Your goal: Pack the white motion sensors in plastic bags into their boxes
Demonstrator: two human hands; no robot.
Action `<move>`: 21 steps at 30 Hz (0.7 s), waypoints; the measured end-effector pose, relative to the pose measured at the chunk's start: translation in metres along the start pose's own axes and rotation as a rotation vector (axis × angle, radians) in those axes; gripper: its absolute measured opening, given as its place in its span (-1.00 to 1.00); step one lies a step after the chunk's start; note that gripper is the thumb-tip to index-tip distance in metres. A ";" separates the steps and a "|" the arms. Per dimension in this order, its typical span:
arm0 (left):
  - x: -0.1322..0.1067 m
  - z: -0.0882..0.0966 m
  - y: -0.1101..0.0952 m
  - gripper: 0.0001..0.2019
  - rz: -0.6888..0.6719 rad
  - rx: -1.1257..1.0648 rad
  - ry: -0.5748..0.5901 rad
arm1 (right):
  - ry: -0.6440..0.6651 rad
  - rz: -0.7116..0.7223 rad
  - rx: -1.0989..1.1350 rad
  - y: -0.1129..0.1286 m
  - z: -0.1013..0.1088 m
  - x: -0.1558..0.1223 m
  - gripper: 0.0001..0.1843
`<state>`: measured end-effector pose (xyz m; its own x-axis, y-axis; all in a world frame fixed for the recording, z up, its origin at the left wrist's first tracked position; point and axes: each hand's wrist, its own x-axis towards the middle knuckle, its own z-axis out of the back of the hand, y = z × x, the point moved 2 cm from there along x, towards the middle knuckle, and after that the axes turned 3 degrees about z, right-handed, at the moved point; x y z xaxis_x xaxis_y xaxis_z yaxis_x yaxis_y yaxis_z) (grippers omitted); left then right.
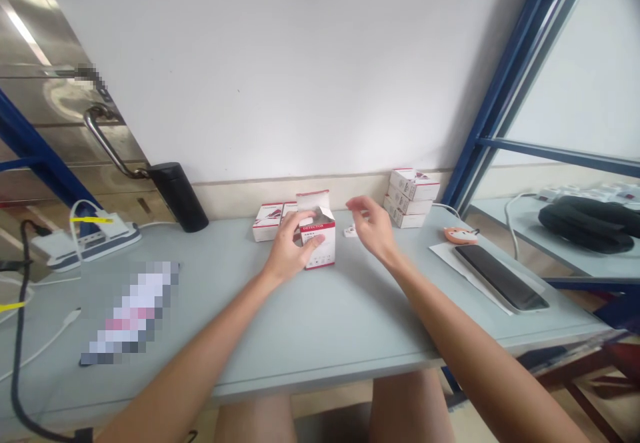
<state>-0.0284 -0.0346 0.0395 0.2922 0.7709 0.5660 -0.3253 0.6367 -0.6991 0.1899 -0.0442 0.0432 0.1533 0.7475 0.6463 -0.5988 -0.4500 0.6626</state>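
Observation:
A small white and red cardboard box (pixel 319 256) printed "DETECTOR" stands upright on the grey table, its top flaps raised. My left hand (pixel 293 243) grips it from the left, thumb across the front face and fingers behind. To the right of the box hovers my right hand (pixel 371 228), fingers loosely curved and apart, with nothing visible in them. Just beside that hand lies a small white object (pixel 349 231), partly hidden and too small to name. Behind my left hand, more white and red boxes (pixel 267 221) lie flat.
Several similar boxes (pixel 411 197) are stacked near the wall. At right, a phone (pixel 500 277) rests by an orange and white object (pixel 461 235) and a paper sheet (pixel 443 251). A black cylinder (pixel 179 196), a power strip (pixel 95 246) and a pixelated object (pixel 133 316) occupy the left.

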 end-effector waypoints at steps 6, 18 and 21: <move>-0.003 -0.003 0.003 -0.32 0.024 -0.105 -0.017 | 0.340 0.018 -0.472 -0.038 -0.008 -0.006 -0.78; -0.009 -0.011 0.008 -0.34 0.089 -0.101 -0.095 | -0.251 0.262 -0.011 0.021 0.018 -0.002 -0.77; -0.014 -0.016 0.005 -0.33 0.020 0.011 -0.156 | -0.234 0.483 0.080 0.051 0.012 -0.018 -0.89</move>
<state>-0.0199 -0.0421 0.0214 0.1422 0.7764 0.6140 -0.3401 0.6209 -0.7063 0.1659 -0.0864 0.0695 0.0520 0.3216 0.9454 -0.5846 -0.7578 0.2900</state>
